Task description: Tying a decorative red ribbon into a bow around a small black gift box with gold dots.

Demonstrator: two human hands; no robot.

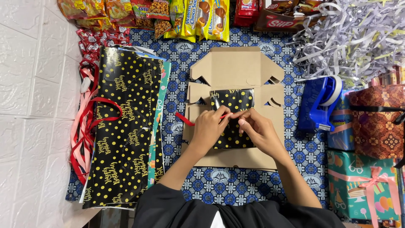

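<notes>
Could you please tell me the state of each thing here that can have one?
Cardboard box: unfolded flat.
Small box: wrapped in black dotted paper.
Red ribbon: stretched between both hands.
Left hand: pinching ribbon.
Right hand: pinching ribbon.
Teal gift: wrapped, bow tied.

**Patterned cloth against a white wall**

I am looking down at a blue patterned cloth (236, 185) lying across the floor. A white embossed wall panel (29, 84) is running along the left, catching even, bright light. Shredded paper (354, 33) is heaping up top right.
</notes>
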